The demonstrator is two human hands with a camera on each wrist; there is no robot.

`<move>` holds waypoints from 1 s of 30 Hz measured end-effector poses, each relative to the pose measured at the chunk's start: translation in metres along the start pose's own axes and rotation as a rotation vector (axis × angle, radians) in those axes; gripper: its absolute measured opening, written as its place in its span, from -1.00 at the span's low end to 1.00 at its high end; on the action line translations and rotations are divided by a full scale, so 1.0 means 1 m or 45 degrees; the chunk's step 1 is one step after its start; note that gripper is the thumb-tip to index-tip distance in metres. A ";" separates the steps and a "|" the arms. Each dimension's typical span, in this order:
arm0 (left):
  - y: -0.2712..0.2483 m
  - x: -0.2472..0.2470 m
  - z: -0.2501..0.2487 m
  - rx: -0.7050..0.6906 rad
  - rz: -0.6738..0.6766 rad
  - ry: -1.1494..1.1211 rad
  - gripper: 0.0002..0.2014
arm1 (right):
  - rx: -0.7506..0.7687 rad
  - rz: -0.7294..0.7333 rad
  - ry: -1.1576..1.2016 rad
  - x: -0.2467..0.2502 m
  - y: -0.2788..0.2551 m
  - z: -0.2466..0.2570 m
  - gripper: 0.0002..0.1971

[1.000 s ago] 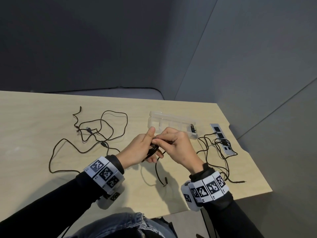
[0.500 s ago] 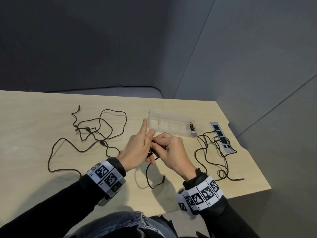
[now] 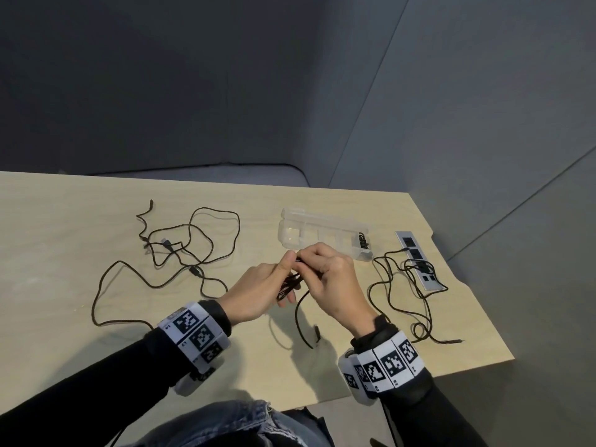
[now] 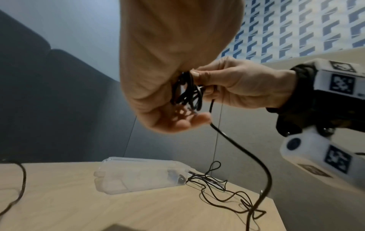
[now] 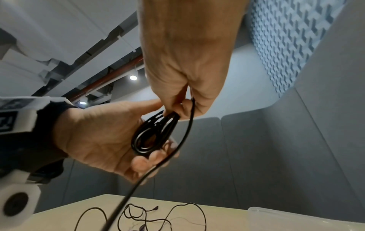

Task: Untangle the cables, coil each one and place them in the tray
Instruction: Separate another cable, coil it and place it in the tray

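Above the table's middle, my left hand [image 3: 258, 288] holds a small coil of black cable [image 3: 290, 285] across its fingers, thumb pressed at the top. My right hand [image 3: 335, 275] pinches the top of the same coil [image 5: 154, 136] against the left thumb. A short tail [image 3: 301, 321] hangs from the hands to the table, ending in a plug [image 3: 317, 332]. The clear tray [image 3: 290, 235] lies just beyond the hands, with one coiled cable [image 3: 363, 241] in its right end compartment. In the left wrist view the coil [image 4: 187, 92] sits between both hands.
Loose tangled black cables [image 3: 180, 250] spread over the table's left half. Another black cable [image 3: 396, 285] sprawls at the right, partly over a grey power strip [image 3: 430, 283] near the table's right edge. The near table edge is close under my wrists.
The hanging tail has grown shorter as more cable joined the coil. My left index finger, raised half a second ago, has come down. Both hands shifted slightly toward the tray.
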State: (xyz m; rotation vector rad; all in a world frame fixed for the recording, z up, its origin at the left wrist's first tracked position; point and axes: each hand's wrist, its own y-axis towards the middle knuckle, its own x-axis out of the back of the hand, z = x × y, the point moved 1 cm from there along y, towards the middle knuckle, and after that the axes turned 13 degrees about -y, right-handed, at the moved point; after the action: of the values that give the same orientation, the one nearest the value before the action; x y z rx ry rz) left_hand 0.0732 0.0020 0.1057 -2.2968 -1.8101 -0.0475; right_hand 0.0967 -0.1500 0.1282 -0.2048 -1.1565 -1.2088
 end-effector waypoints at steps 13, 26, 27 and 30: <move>0.005 0.002 -0.005 0.065 -0.109 -0.865 -0.57 | -0.554 0.217 0.838 0.004 0.011 -0.007 -0.76; 0.013 0.013 -0.011 -0.063 -0.501 -1.258 -0.51 | -0.682 -0.222 0.799 -0.039 -0.016 0.019 -0.88; 0.013 0.014 -0.012 -0.055 -0.511 -1.264 -0.52 | -0.670 -0.263 0.723 -0.042 -0.019 0.019 -0.85; 0.011 0.010 -0.013 -0.061 -0.487 -1.285 -0.53 | -0.522 -0.347 0.445 -0.051 -0.020 0.017 -0.85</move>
State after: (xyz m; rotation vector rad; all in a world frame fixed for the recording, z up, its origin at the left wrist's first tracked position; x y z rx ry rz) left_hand 0.0881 0.0069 0.1184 -2.0926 -2.6591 1.2074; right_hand 0.0754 -0.1149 0.0877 -0.1372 -0.6372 -1.6457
